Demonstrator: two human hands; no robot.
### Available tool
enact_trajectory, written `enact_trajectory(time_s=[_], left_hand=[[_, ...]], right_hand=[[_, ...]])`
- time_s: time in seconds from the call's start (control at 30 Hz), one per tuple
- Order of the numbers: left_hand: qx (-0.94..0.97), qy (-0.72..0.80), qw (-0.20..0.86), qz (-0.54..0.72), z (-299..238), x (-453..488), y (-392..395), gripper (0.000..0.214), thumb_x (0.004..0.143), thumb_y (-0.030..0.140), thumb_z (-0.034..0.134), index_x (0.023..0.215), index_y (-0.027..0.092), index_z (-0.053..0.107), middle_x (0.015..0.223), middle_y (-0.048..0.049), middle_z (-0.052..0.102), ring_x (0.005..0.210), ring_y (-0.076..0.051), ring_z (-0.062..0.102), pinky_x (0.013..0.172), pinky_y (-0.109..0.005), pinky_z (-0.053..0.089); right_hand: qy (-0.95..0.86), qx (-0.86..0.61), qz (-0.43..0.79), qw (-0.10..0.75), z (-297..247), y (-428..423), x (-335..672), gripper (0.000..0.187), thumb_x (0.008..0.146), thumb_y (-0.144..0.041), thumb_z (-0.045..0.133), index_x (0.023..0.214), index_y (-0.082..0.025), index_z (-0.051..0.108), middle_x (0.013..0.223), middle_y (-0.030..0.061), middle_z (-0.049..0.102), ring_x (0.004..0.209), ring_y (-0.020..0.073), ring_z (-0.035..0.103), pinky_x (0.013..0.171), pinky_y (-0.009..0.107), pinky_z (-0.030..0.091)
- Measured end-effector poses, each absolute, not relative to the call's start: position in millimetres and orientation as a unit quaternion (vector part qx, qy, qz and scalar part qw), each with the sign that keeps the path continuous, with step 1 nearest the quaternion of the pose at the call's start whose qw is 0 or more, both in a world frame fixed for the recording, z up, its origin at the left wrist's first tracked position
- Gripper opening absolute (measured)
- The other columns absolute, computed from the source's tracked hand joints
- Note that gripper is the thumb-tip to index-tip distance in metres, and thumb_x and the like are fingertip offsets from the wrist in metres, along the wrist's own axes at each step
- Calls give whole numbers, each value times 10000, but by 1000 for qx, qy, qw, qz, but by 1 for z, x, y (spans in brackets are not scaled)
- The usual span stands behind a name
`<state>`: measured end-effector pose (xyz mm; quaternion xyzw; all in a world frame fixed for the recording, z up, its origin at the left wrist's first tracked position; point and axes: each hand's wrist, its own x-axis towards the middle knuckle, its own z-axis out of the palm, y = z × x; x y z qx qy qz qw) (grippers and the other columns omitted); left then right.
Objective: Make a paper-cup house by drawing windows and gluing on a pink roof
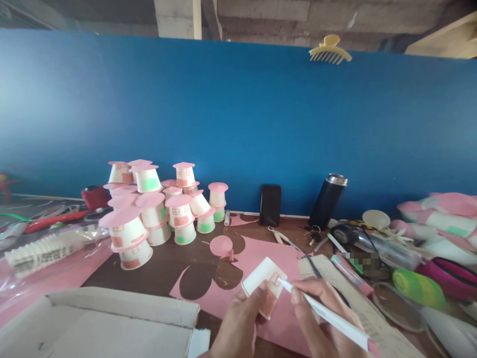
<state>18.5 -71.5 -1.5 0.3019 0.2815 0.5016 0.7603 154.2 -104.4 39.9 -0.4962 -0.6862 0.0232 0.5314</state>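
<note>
A white paper cup (261, 273) is held tilted in my left hand (242, 318), thumb across its side. On the cup are a drawn red window and a red-coloured patch. My right hand (320, 313) grips a white marker pen (335, 320) with a pinkish-red end, its tip at or very near the drawn window. Beneath both hands lies pink paper (276, 248) with round pieces cut out. A loose pink paper disc (221, 246) sits just beyond it. Further back on the left stand several stacked cups (179, 214) with pink disc roofs and coloured patches.
An open white cardboard box (122, 318) takes up the front left, near wrapped paper cups (55, 251). A black phone (270, 205) and a dark bottle (328, 201) stand by the blue partition (238, 114). Pens, keys, tape and pouches crowd the right.
</note>
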Motion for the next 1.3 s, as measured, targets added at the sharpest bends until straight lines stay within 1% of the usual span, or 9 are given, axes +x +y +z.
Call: enact_trajectory(time_s=[0.17, 0.3, 0.4, 0.57, 0.7, 0.87, 0.93, 1.17, 1.3], left_hand=[[304, 276, 757, 508, 4, 18, -73, 417, 678, 553, 761, 721, 149, 669, 651, -3, 519, 581, -112, 362, 654, -295, 296], [305, 277, 757, 507, 5, 18, -74, 436, 676, 559, 762, 776, 140, 693, 637, 0, 514, 561, -104, 349, 649, -295, 302], [303, 287, 753, 508, 4, 18, -74, 443, 666, 559, 771, 768, 134, 702, 642, -5, 526, 559, -104, 348, 661, -298, 309], [302, 278, 759, 506, 7, 18, -75, 437, 667, 562, 767, 739, 137, 698, 622, 2, 516, 543, -100, 320, 624, -293, 267], [304, 290, 755, 504, 10, 17, -77, 448, 670, 568, 762, 769, 135, 699, 619, -5, 530, 553, -113, 336, 618, -296, 240], [305, 258, 761, 511, 8, 18, -76, 431, 688, 558, 754, 686, 139, 654, 588, 19, 481, 549, -100, 323, 617, -291, 246], [303, 253, 763, 511, 6, 18, -75, 413, 701, 539, 754, 702, 139, 651, 582, 27, 464, 544, -93, 307, 599, -283, 236], [293, 265, 764, 510, 2, 17, -73, 404, 695, 519, 765, 770, 136, 659, 642, 6, 510, 571, -100, 332, 589, -272, 241], [274, 272, 771, 506, 1, 17, -74, 338, 735, 457, 751, 810, 138, 669, 640, 11, 502, 563, -95, 333, 585, -268, 244]], right_hand=[[-697, -486, 39, 526, 37, -104, 155, 69, 913, -277, 548, 904, -238, 604, 638, -43, 626, 491, 116, 602, 487, 188, 493], [-695, -489, 44, 525, 37, -104, 155, 66, 913, -274, 549, 887, -239, 599, 631, -47, 620, 492, 114, 599, 492, 188, 491], [-695, -490, 46, 524, 36, -104, 155, 67, 912, -282, 551, 887, -241, 598, 626, -51, 615, 486, 113, 594, 488, 189, 488], [-693, -492, 47, 524, 35, -103, 155, 60, 912, -278, 557, 891, -239, 597, 657, -45, 627, 514, 109, 607, 512, 182, 497], [-695, -492, 48, 522, 35, -103, 155, 56, 916, -272, 551, 912, -239, 596, 673, -44, 629, 528, 104, 611, 525, 176, 498], [-698, -489, 40, 521, 35, -103, 156, 59, 912, -270, 550, 893, -243, 598, 661, -44, 627, 520, 109, 604, 517, 184, 491], [-695, -491, 41, 523, 35, -103, 156, 60, 911, -274, 550, 890, -245, 599, 657, -45, 625, 514, 111, 600, 514, 187, 490], [-699, -496, 42, 514, 34, -102, 156, 63, 915, -278, 546, 894, -245, 595, 677, -44, 629, 537, 109, 607, 532, 185, 490], [-698, -498, 37, 513, 33, -103, 157, 64, 913, -284, 549, 899, -245, 597, 679, -43, 626, 543, 111, 604, 535, 187, 487]])
